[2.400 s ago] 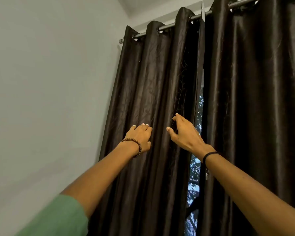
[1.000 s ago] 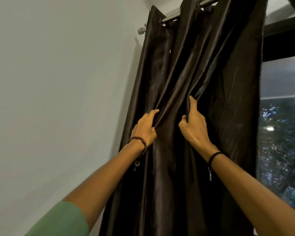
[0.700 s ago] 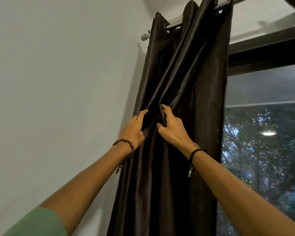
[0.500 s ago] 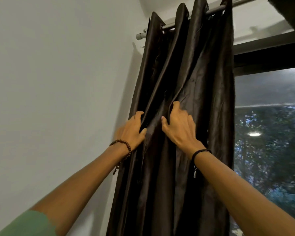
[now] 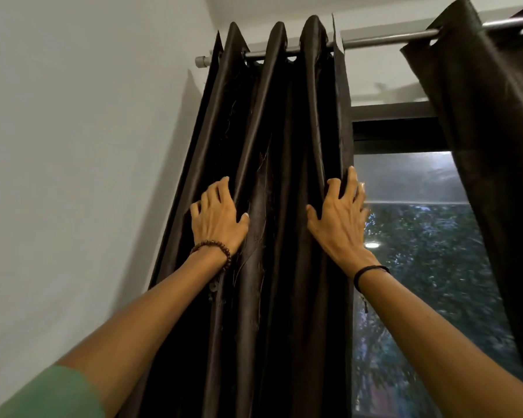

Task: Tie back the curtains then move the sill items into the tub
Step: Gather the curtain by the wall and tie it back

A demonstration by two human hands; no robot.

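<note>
Facing the left curtain [image 5: 278,146], glossy dark brown, bunched into deep upright folds at the left end of the rod [image 5: 384,40], between the white wall [image 5: 88,146] and the window [image 5: 420,251]. Pressing the left hand [image 5: 216,220] on its outer folds, fingers spread and only slightly bent, gripping nothing. Hooking the right hand [image 5: 340,220], fingers curled, round its free window-side edge, both arms stretched upward.

Home room: dark eyelet curtains [image 5: 272,176] on rod [image 5: 384,40], window [image 5: 420,267], white wall [image 5: 73,146].
</note>
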